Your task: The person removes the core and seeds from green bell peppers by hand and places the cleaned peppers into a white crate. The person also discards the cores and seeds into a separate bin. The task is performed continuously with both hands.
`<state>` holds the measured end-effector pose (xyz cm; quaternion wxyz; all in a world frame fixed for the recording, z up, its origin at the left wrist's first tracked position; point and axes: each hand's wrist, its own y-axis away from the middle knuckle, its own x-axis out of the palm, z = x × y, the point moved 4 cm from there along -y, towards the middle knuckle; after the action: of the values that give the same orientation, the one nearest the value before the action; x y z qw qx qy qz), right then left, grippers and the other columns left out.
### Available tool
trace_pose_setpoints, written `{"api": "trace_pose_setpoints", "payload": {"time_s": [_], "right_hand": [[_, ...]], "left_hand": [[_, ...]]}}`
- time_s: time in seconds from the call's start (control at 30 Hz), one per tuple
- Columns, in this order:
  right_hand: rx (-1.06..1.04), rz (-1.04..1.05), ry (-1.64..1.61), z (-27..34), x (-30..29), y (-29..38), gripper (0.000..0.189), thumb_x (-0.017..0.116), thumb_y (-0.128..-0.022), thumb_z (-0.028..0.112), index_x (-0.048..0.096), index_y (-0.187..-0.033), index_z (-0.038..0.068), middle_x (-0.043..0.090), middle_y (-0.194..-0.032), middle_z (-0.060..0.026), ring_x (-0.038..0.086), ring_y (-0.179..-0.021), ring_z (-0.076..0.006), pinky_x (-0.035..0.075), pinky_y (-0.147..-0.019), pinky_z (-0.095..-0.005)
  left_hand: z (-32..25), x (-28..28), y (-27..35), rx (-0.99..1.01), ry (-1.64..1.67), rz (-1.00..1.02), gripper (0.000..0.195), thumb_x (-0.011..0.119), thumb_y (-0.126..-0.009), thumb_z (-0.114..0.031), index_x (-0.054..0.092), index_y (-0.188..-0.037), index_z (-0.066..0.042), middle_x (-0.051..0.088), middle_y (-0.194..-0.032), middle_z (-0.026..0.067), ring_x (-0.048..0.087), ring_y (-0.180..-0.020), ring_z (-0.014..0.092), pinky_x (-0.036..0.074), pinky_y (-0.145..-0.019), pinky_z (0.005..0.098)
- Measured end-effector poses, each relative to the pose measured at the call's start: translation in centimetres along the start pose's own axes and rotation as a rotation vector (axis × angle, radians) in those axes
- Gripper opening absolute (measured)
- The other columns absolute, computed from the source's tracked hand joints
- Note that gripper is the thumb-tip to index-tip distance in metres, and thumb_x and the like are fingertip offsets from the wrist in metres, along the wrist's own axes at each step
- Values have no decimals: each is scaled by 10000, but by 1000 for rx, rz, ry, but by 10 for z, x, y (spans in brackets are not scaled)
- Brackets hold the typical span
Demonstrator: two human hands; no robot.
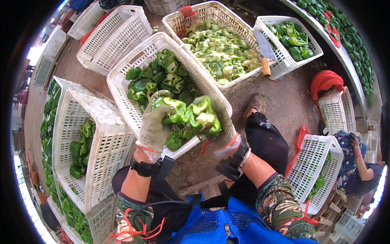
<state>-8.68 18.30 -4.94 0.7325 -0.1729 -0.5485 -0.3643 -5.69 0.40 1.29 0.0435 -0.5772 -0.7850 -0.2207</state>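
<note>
My left hand, in a knitted glove, grips one piece of a split green bell pepper. Another opened pepper piece, with its pale seed core showing, is held in my right hand, also gloved. The two pieces meet between my hands, above the near end of a white plastic crate holding cut green peppers. Beyond it a larger crate holds chopped cores and scraps. A cleaver with a wooden handle rests across that crate's right rim and the neighbouring crate.
A white crate with pepper pieces stands at the back right, near a raised surface piled with green peppers. Stacked crates with peppers stand at left. At right are a crate with red netting and another person.
</note>
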Motion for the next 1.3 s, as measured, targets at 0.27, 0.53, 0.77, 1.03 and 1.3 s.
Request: {"api": "trace_pose_setpoints", "payload": {"time_s": [0.27,0.53,0.77,1.03,1.3], "right_hand": [[69,67,-182,21,9,9,613,540,-962,559,529,-1311,55,653,-1148,-169,687,-982,-378,599,-802,-557],[-20,-230,87,10,16,5,538,539,-995,496,571,-1258,28,665,-1086,-98,681,-935,-206,600,-801,-418],[-42,-215,485,6,19,-1,362,524,-1025,365,603,-1215,68,616,-1073,-24,605,-1004,-116,503,-864,-261],[-67,-164,559,11,5,8,297,524,-1021,286,599,-1206,66,592,-1065,-17,557,-1039,-103,440,-937,-256],[-39,-139,-350,28,4,15,593,581,-935,583,587,-1156,33,652,-1036,-263,673,-936,-429,574,-818,-603]], "left_hand": [[-29,-25,-16,20,-625,-191,561,754,-800,-146,518,-1300,-56,642,-1044,128,672,-923,267,585,-796,339],[-3,39,25,782,-1124,431,389,716,-789,-98,636,-1169,-76,635,-1037,148,650,-924,317,558,-784,396],[21,51,27,422,-1509,395,367,745,-749,-147,607,-1083,-84,585,-947,140,647,-891,339,563,-741,449],[34,53,40,611,-1313,426,252,692,-795,-125,577,-1015,-79,567,-939,168,631,-852,357,540,-723,462],[-63,99,-48,653,-892,15,208,600,-922,-111,605,-1104,-9,621,-894,117,654,-790,203,577,-655,286]]}}
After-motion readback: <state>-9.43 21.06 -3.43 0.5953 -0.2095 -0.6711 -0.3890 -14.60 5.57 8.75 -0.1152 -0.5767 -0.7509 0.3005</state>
